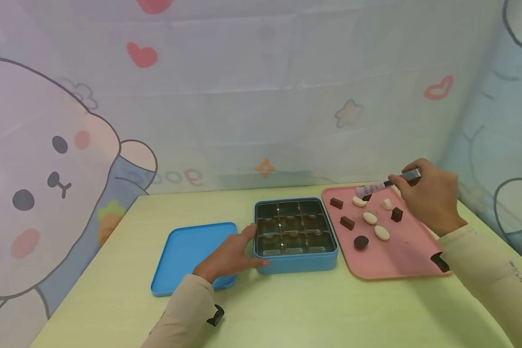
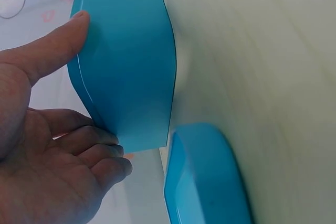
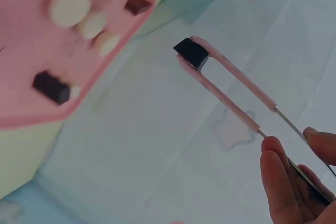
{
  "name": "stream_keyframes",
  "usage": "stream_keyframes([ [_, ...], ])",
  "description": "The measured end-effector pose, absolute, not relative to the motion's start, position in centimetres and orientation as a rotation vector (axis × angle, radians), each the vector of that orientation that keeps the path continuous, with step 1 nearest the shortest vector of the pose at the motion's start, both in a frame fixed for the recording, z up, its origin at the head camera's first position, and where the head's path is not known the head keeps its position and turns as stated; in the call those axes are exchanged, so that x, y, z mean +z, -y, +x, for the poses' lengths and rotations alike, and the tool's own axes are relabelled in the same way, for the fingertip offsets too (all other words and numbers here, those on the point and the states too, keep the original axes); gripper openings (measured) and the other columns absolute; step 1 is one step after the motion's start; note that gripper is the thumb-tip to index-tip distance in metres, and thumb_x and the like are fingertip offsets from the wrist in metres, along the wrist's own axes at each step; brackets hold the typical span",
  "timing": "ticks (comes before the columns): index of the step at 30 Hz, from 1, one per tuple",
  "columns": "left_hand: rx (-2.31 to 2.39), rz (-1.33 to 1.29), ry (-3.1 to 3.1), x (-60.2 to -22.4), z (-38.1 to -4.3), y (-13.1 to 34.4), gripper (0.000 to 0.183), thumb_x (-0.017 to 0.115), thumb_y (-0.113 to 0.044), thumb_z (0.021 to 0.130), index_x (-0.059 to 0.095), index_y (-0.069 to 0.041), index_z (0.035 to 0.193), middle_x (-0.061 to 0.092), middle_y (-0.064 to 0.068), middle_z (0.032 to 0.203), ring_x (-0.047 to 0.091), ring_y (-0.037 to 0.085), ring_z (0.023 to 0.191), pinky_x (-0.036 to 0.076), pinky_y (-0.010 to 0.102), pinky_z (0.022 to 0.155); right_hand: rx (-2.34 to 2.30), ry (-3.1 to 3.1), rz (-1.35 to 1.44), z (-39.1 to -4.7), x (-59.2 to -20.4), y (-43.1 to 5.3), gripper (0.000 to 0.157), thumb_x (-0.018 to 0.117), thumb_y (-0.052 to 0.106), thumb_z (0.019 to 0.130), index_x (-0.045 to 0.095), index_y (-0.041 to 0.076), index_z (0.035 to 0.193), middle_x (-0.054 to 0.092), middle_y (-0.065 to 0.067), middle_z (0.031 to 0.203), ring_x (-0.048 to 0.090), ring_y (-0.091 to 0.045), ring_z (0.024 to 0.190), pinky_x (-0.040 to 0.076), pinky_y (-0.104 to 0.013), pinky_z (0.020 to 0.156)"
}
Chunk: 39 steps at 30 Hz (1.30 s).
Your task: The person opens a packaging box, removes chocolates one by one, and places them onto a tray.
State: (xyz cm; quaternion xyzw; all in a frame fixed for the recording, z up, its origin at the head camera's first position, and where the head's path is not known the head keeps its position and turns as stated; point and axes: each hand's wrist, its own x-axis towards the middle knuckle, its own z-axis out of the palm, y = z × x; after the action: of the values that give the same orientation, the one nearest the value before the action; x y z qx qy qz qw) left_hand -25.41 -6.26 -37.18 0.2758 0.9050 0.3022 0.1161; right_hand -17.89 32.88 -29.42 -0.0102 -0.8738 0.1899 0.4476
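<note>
My left hand (image 1: 232, 253) rests against the near left corner of a blue box (image 1: 297, 263), its thumb along the front wall and its fingers by the left side. Inside the box sits a dark insert (image 1: 291, 224) with several small compartments. Up over the far part of a pink tray (image 1: 404, 266), my right hand (image 1: 435, 195) holds a pair of tongs (image 3: 226, 98) between thumb and fingers. The pink-covered tips pinch a dark chocolate block (image 3: 190, 52). Several dark and white chocolates, such as a white oval one (image 1: 381, 233), lie on the tray.
A shallow blue lid (image 1: 184, 253) lies left of the box on the pale table (image 1: 287, 309). The pink tray stands close to the box's right side. A printed cloth (image 1: 243, 121) hangs behind the table.
</note>
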Motion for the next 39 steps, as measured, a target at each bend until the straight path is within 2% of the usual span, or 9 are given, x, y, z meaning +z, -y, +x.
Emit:
stream_keyframes([
  [3,0.878,0.813,-2.655,-37.3,-25.4,6.3,0.101,0.08,-0.039,0.086,0.02,-0.01,0.162,0.022,0.008,0.169,0.024,0.031,0.156,0.033,0.053,0.123,0.46,2.162,-0.071,-16.9,-30.1,-34.8,0.026,0.078,0.014,0.084,0.066,-0.007,0.093,0.071,-0.03,0.074,0.063,0.004,0.054,0.04,-0.032,0.064],
  [5,0.877,0.816,-2.655,-37.4,-25.4,6.4,0.101,0.08,-0.039,0.086,0.021,-0.009,0.162,0.023,0.009,0.169,0.024,0.032,0.156,0.033,0.054,0.122,0.45,2.162,-0.082,-16.2,-30.7,-36.0,0.025,0.079,0.013,0.083,0.067,-0.007,0.092,0.071,-0.03,0.074,0.043,0.03,0.056,0.036,-0.027,0.06],
  [7,0.871,0.815,-2.655,-37.4,-25.4,6.4,0.101,0.08,-0.039,0.086,0.021,-0.009,0.162,0.023,0.009,0.169,0.024,0.032,0.156,0.033,0.054,0.123,0.46,2.184,-0.111,-15.5,-31.5,-36.9,0.025,0.078,0.013,0.083,0.067,-0.007,0.092,0.071,-0.03,0.074,0.022,0.041,0.06,0.034,-0.028,0.062],
  [13,0.879,0.8,-2.663,-37.1,-25.3,6.6,0.101,0.08,-0.04,0.086,0.021,-0.011,0.162,0.023,0.009,0.168,0.025,0.032,0.156,0.034,0.055,0.122,0.478,2.258,-0.179,-14.2,-33.8,-39.0,0.024,0.075,0.014,0.085,0.065,-0.007,0.09,0.071,-0.028,0.072,0.023,0.031,0.061,0.033,-0.052,0.07],
  [18,0.897,0.807,-2.652,-37.0,-25.3,6.5,0.099,0.08,-0.038,0.086,0.021,-0.009,0.161,0.024,0.01,0.168,0.026,0.033,0.155,0.034,0.055,0.122,0.451,2.261,-0.201,-13.8,-35.2,-39.7,0.024,0.075,0.013,0.083,0.066,-0.008,0.089,0.069,-0.025,0.067,0.031,0.021,0.055,0.033,-0.046,0.064],
  [24,0.882,0.815,-2.652,-37.0,-25.2,6.4,0.099,0.08,-0.038,0.086,0.021,-0.009,0.161,0.026,0.01,0.168,0.027,0.033,0.155,0.034,0.055,0.121,0.453,2.271,-0.227,-13.6,-35.9,-39.9,0.025,0.075,0.014,0.083,0.066,-0.009,0.091,0.07,-0.025,0.067,0.055,-0.017,0.054,0.032,-0.052,0.067],
  [32,0.882,0.808,-2.658,-36.9,-25.2,6.2,0.099,0.08,-0.038,0.086,0.023,-0.008,0.161,0.028,0.011,0.166,0.03,0.034,0.154,0.036,0.055,0.12,0.479,2.232,-0.235,-13.3,-35.8,-40.0,0.028,0.078,0.017,0.081,0.068,-0.008,0.09,0.071,-0.026,0.068,0.028,0.027,0.054,0.032,-0.039,0.064],
  [36,0.878,0.81,-2.658,-36.9,-25.2,6.3,0.099,0.08,-0.038,0.086,0.022,-0.008,0.161,0.028,0.011,0.167,0.029,0.034,0.154,0.036,0.055,0.12,0.549,2.205,-0.279,-13.2,-35.7,-39.9,0.031,0.077,0.018,0.084,0.066,-0.009,0.093,0.07,-0.031,0.073,0.025,0.034,0.057,0.036,-0.057,0.079],
  [39,0.885,0.811,-2.653,-37.0,-25.2,6.3,0.099,0.08,-0.038,0.086,0.022,-0.008,0.161,0.028,0.011,0.167,0.029,0.034,0.154,0.036,0.055,0.12,0.611,2.129,-0.294,-13.2,-35.3,-39.9,0.032,0.076,0.017,0.085,0.066,-0.011,0.096,0.069,-0.036,0.078,0.025,0.038,0.061,0.028,-0.07,0.091],
])
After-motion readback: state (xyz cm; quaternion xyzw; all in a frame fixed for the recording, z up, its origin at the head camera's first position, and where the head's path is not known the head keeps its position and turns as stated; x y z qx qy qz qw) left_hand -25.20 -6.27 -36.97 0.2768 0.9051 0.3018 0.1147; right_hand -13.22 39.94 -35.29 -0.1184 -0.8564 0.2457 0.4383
